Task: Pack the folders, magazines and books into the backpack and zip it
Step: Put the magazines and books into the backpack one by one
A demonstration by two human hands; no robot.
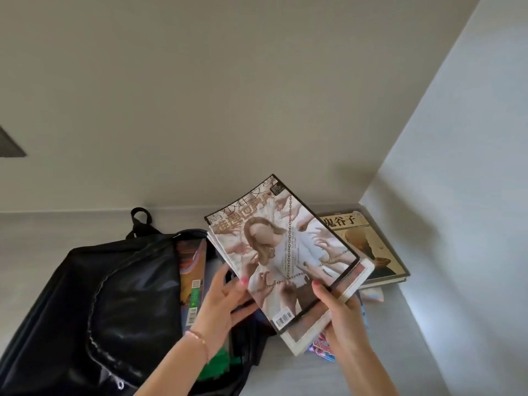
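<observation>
A black backpack (94, 287) lies on the grey surface with its main compartment unzipped; a colourful book (192, 281) stands inside the opening. I hold a stack of magazines (288, 252) tilted above the bag's right edge, its top cover showing a figure in white. My right hand (340, 312) grips the stack's lower right corner. My left hand (225, 298) holds its lower left edge. A thick yellow-covered book (368, 244) lies flat to the right, in the corner.
A wall rises behind the surface and another closes the right side, forming a corner by the yellow book. More colourful magazines (321, 348) lie under the held stack. Something green (220, 364) shows at the bag's lower opening.
</observation>
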